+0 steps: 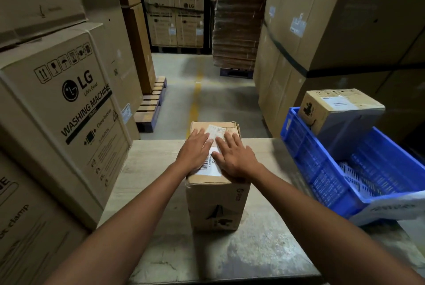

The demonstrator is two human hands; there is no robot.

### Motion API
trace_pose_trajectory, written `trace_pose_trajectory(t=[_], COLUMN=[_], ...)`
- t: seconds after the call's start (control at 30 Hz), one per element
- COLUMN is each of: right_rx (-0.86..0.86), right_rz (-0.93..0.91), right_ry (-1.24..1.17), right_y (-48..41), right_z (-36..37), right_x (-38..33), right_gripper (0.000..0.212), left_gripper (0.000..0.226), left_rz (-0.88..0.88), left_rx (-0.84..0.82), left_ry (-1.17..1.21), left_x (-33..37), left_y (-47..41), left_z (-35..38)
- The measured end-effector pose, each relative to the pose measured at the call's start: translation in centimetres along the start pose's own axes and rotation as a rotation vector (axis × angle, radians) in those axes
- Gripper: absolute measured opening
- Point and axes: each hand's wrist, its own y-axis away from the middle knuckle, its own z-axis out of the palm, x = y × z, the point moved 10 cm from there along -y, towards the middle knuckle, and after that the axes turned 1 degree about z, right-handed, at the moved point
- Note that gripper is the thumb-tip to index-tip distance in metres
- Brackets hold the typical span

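Small cardboard box [215, 195] is seen at centre of the frame, standing upright on the worn table [158, 192], with its far end at the table's far edge. Two white labels are stuck on its top face: a barcode label [210, 166] near the front, and a second printed label [217, 131] toward the far end.

Left hand [195, 149] is laid flat on the box top, fingers straight and spread, nothing gripped. Right hand [234, 158] is laid flat beside it, fingers straight, palm partly over the barcode label. The two hands are just beside each other, and both forearms enter from the lower edge of the frame.

A blue plastic crate [322, 169] is placed at right of the frame, on the table's right side. A second carton [338, 109] is resting tilted in the crate's far end. A white printed sheet [391, 208] is draped over the crate's near rim.

An LG washing machine carton [66, 119] is stacked at left of the frame, close against the table's left side. A stack of flattened cardboard [236, 22] is seen at upper centre, beyond the aisle floor [184, 91].
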Motion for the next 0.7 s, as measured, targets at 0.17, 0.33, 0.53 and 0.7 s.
trace_pose_trajectory(t=[0.17,0.33,0.53,0.7], right_rx=[0.072,0.322,0.025,0.041], right_rz=[-0.025,0.414,0.554,0.404], right_ry=[-0.042,-0.601,-1.655,-1.741], right_y=[0.3,2.0,4.7,6.0], right_z=[-0.6,0.2,4.5,4.2], right_x=[-0.1,6.1,5.0,3.6], right_gripper=[0.069,0.073,0.049,0.060], left_gripper=[0.057,0.067,0.065,0.076], left_rz=[-0.055,-0.445,-0.625,-0.548], left_rx=[0.086,0.154,-0.109,-0.073], left_ry=[0.074,0.445,1.375,1.496], left_x=[-0.8,-5.4,-3.4,-2.9], left_y=[0.2,1.5,5.0,7.2], left_z=[-0.2,0.6,4.8,4.5])
